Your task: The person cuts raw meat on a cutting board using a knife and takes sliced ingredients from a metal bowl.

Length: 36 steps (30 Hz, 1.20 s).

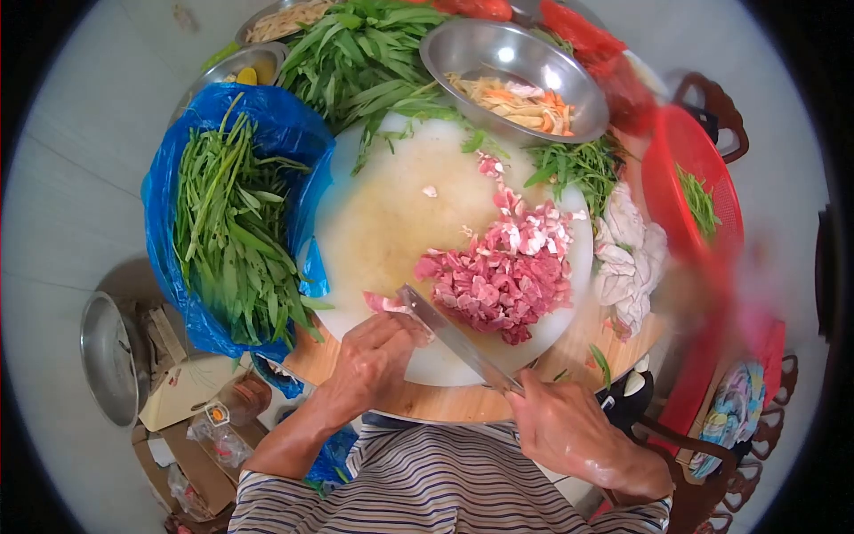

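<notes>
My right hand (565,423) is wrapped round the handle of a kitchen knife (458,340), whose blade slants up and left across the near part of a round white cutting board (365,214). At the blade's tip, my left hand (378,351) is closed with bent fingers on a strip of raw meat (384,303); its pink and white end sticks out beyond the fingers. Right of the blade lies a heap of chopped raw meat (507,280), with paler fatty bits toward its far side. A small scrap of meat (430,191) sits apart on the board.
A blue plastic bag (160,205) of leafy greens (236,231) stands left of the board. Behind are more greens (356,58) and a steel bowl (440,44) of shredded food. To the right are a crumpled cloth (627,258) and a red basket (663,178).
</notes>
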Tool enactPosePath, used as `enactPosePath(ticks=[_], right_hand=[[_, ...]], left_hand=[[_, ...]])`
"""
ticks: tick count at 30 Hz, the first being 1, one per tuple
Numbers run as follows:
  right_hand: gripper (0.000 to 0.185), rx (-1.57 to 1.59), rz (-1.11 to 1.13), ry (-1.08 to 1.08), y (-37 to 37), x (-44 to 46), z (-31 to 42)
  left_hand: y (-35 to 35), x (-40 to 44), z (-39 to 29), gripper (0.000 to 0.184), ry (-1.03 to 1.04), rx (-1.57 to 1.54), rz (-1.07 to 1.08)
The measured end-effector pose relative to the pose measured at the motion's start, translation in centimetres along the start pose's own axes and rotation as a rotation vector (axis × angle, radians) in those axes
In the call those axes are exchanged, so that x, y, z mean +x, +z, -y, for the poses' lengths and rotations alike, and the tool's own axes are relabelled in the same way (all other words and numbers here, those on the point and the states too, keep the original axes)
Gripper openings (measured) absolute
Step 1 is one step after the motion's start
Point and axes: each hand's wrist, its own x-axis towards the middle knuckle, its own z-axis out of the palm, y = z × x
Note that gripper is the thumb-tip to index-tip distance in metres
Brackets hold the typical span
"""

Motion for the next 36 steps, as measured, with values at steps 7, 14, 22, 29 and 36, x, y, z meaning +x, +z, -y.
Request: enactPosePath(ticks=[7, 14, 22, 29, 36], right_hand=[[0.022, 0.005, -0.019, -0.012, 0.5, 0.7, -0.2], [0.023, -0.035, -0.015, -0.003, 0.6, 0.3, -0.1], [0.021, -0.014, 0.08, 0.035, 0.1, 1.4, 0.0], [0.023, 0.038, -0.12, -0.074, 3.1, 7.7, 0.7], [0.019, -0.012, -0.076, -0.03, 1.8, 2.7, -0.7]], left_hand=[[-0.1, 0.1, 0.1, 0.029, 0.017, -0.047, -0.001], [-0.3, 0.4, -0.5, 0.023, -0.036, -0.014, 0.004], [-0.1, -0.2, 0.1, 0.024, -0.054, -0.08, 0.009], [-0.1, 0.0, -0.3, 0.023, -0.014, -0.036, 0.023], [0.8, -1.1, 0.4, 0.022, -0.011, -0.006, -0.083]])
